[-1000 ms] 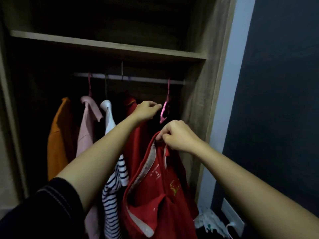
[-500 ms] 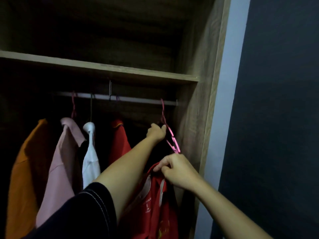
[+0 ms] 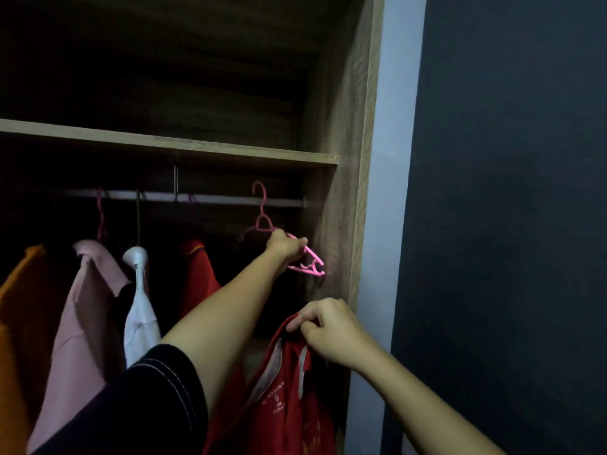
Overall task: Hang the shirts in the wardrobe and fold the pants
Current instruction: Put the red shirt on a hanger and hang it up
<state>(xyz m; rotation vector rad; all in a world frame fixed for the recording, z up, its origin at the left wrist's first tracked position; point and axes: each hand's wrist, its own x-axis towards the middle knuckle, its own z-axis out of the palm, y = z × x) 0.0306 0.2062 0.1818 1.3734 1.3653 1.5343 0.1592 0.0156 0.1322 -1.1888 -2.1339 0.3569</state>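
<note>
left hand (image 3: 285,247): reaches into the wardrobe (image 3: 341,192), fingers curled round one arm of the pink hanger (image 3: 262,228)
pink hanger: tilted, bare. hook is up at the rail (image 3: 213,198) above the left hand, cannot tell if it sits on the rail
right hand (image 3: 328,333): below and right of the left hand, thumb and fingers pinch the collar of the red shirt (image 3: 285,399)
red shirt: hangs down from the right hand at the wardrobe's right side, not on the hanger, apart from it
wardrobe, rail section: left of both hands four garments hang on the rail. farthest from the hands to nearest: orange garment (image 3: 19,307), pink shirt (image 3: 85,316), white shirt (image 3: 141,316), hung red garment (image 3: 197,280)
wardrobe, top section: above the shelf (image 3: 164,146), over the left hand, too dark to tell contents
sleeve (image 3: 138,408): black, on the left upper arm
dark wall (image 3: 509,192): right of the right hand
</note>
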